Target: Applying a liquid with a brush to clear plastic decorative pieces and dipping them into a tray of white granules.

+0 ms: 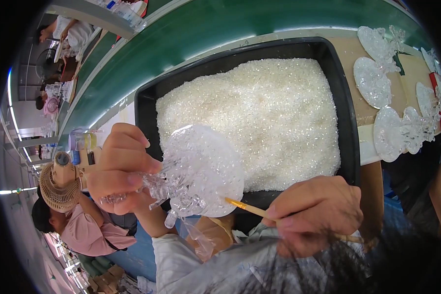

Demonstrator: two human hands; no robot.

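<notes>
My left hand (125,169) is closed around the clear figure part of a transparent ornament (201,166), whose round white base faces up toward me, tilted. Between the fingers of my right hand (316,210) is a thin paintbrush (252,209) with a pale handle and a yellow ferrule. Its tip touches the round base near the lower right edge. Just beyond both hands lies a black tray (348,127) heaped with white glittering flakes (259,112). The ornament overlaps the tray's near left part.
Several clear ornaments with round bases (372,82) stand on brown board at the right. A green conveyor belt (206,49) runs behind the tray. At left are a beige fan (60,183), small containers (83,141) and a person in pink (90,225); other people sit farther off.
</notes>
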